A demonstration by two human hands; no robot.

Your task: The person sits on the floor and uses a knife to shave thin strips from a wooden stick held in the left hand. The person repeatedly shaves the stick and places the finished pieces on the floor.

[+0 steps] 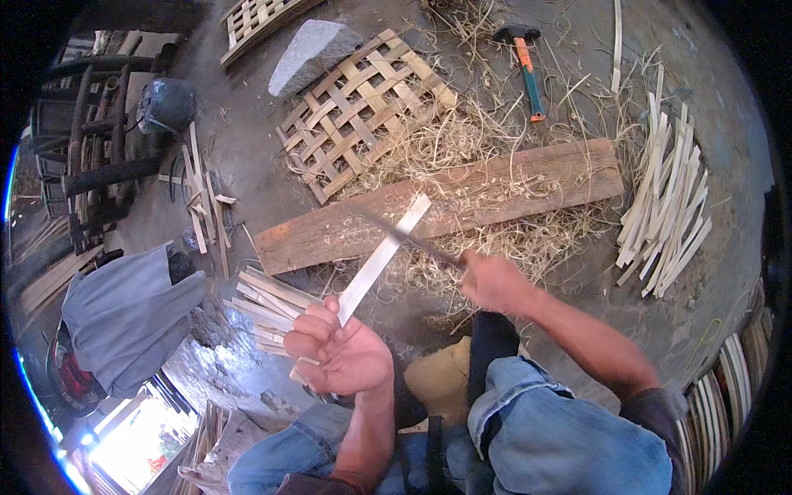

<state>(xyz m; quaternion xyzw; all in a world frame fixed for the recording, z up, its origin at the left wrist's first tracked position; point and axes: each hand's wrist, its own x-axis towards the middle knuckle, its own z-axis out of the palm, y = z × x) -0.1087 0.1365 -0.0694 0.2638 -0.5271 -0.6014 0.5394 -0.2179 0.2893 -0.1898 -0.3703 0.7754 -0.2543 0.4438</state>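
My left hand (342,351) is closed around a pale, flat wooden strip (378,262) that slants up and away to the right. My right hand (499,285) grips a knife (417,243), its dark blade lying across the strip near the far end. The blade is somewhat blurred. Beneath them is a long brown plank (528,183) on the floor, scattered with curled shavings (454,148). A bundle of similar strips (268,301) shows just left of my left hand, partly hidden by it.
Beyond the plank lie a woven slat panel (363,111), a grey stone (313,56) and a hammer (525,74) with an orange and green handle. A heap of finished-looking strips (667,198) rests at right. Grey cloth (132,318) hangs at left, near a dark helmet-like object (167,106).
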